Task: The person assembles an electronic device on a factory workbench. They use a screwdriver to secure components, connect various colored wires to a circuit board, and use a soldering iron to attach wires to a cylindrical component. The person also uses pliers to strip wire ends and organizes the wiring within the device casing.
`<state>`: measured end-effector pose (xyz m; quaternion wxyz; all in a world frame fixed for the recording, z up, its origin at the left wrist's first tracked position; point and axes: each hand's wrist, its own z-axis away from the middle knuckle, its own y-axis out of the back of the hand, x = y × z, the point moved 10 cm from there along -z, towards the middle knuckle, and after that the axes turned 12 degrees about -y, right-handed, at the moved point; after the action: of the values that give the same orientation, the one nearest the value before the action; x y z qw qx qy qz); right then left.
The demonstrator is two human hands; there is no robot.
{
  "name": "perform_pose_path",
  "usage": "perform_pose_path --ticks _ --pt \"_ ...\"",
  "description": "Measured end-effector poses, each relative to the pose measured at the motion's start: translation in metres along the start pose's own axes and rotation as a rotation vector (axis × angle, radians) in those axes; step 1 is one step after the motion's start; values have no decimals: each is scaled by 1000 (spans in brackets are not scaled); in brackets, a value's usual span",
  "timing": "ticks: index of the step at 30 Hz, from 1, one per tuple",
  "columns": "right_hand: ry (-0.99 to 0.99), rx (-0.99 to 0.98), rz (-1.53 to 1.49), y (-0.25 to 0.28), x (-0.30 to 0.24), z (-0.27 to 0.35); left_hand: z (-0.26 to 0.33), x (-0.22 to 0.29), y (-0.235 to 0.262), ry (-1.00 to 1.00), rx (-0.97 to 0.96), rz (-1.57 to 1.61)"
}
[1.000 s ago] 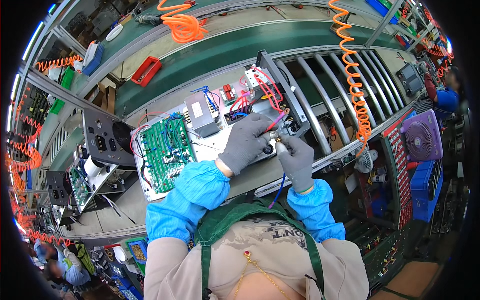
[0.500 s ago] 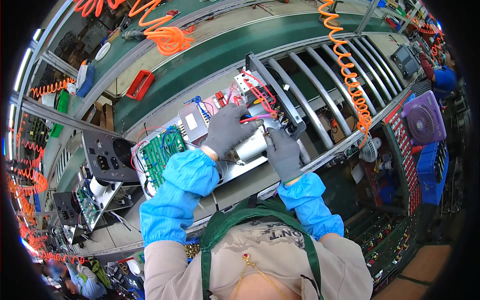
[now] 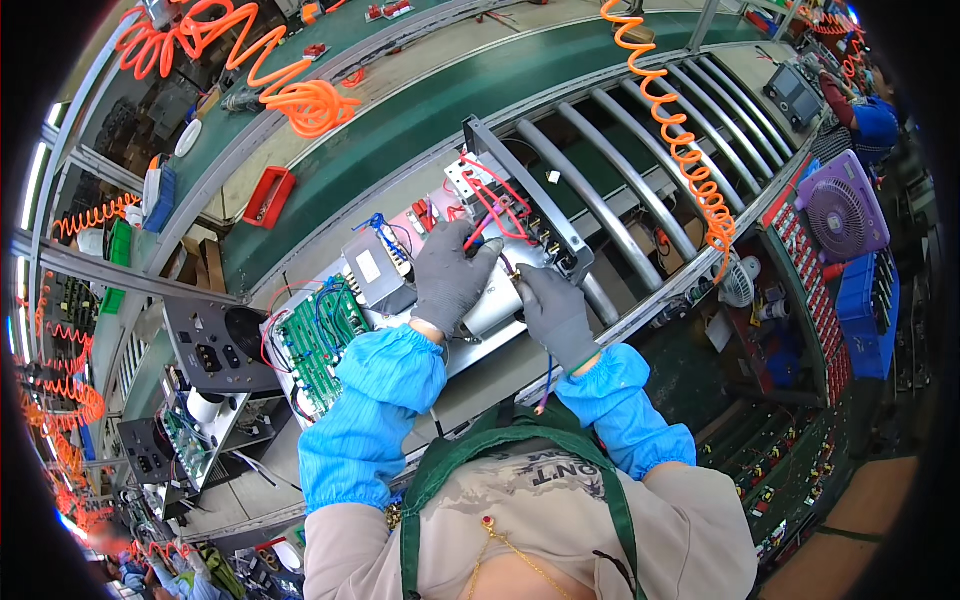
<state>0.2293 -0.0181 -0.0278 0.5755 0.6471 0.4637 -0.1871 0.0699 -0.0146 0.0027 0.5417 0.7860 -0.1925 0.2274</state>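
My left hand (image 3: 455,275), in a grey glove, is closed on red wires (image 3: 474,238) above an opened electronic unit. Close by on the right, my right hand (image 3: 556,315) is pinched, its fingertips at a small part I cannot make out. A thin blue-purple wire (image 3: 548,380) hangs from under that hand. Between the hands lies a silver-white cylinder (image 3: 494,305). The unit also carries a green circuit board (image 3: 310,345), a grey metal box (image 3: 376,272), a white block (image 3: 465,183) with looped red wires and a dark upright end panel (image 3: 520,190).
A roller conveyor (image 3: 600,135) runs off to the right, with an orange coiled hose (image 3: 680,140) hanging over it. Another unit with a dark panel (image 3: 215,345) stands at left. A red bin (image 3: 268,196) lies beyond; a purple fan (image 3: 843,215) stands right.
The wire ends that stuck out rightward from my left hand no longer show there. A blue-purple wire now dangles below my right hand. The whole view has shifted slightly.
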Motion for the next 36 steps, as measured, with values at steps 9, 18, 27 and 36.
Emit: perform_pose_path --ticks 9,18,27,36 --pt "-38 -36 -127 0 3 0 -1 2 -2 -10 -43 -45" --pt "-811 -200 -683 -30 42 7 1 6 3 -12 24 -16" --pt "-877 -304 -630 -37 47 4 2 5 3 -9 24 -1" --pt "-723 -206 -525 -29 37 -3 3 7 6 1 20 4"
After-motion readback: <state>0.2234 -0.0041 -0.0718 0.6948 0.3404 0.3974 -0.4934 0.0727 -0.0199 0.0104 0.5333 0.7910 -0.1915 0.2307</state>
